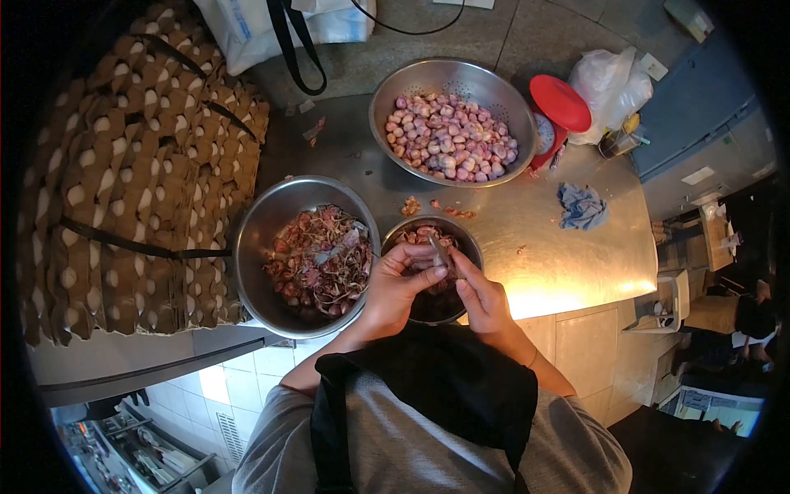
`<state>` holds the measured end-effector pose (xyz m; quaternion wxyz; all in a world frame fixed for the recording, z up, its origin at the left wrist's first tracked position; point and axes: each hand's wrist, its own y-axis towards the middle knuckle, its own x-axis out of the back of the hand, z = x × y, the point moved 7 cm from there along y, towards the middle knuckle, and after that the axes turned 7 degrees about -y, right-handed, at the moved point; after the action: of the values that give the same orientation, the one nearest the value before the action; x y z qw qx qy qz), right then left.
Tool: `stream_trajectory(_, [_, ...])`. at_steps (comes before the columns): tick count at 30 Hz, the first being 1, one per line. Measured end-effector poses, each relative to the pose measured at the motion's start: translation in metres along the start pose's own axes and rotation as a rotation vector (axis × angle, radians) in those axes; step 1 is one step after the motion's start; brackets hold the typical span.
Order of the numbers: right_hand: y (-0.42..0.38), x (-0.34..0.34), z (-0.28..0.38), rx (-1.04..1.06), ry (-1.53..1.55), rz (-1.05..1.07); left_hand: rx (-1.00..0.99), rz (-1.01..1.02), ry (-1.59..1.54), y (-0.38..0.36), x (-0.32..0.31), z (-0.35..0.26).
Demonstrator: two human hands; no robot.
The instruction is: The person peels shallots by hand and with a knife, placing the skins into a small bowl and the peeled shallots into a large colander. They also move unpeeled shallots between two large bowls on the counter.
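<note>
My two hands meet above a small metal bowl (473, 239) holding reddish shallot skins (424, 233). My left hand (401, 284) is closed around what looks like a shallot, mostly hidden by the fingers. Pinched in my right hand (484, 298) is a small knife (438, 249), its blade up against the left fingers. Left of the hands stands a larger metal bowl (247, 276) of unpeeled shallots with dry roots and skins (317, 259). Beyond the hands, a metal colander (383, 156) contains many peeled pinkish shallots (453, 136).
Stacked egg trays (140, 189) strapped in black rise at the left. On the steel table (527, 272) lie a blue cloth (583, 206) and scraps of skin (453, 211). A red scale (559, 104) and a white plastic bag (605, 86) stand at the back right.
</note>
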<state>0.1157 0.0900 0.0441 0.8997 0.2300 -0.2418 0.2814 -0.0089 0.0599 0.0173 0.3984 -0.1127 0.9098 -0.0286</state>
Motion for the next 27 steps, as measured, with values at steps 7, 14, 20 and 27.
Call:
stream_trajectory(7, [-0.016, -0.014, -0.03, -0.538, 0.598, 0.176, 0.032, -0.044, 0.001, 0.002, 0.004, 0.003])
stream_trajectory(14, [-0.001, -0.006, 0.0, -0.102, 0.251, 0.079, -0.007, -0.016, 0.053, 0.002, 0.006, 0.001])
stream_trajectory(20, [-0.009, -0.014, -0.026, -0.303, 0.384, 0.092, 0.03, -0.033, 0.042, 0.0, 0.002, 0.003])
stream_trajectory(27, [-0.012, -0.015, -0.027, -0.399, 0.773, 0.163, 0.039, -0.042, 0.031, 0.001, 0.005, 0.005])
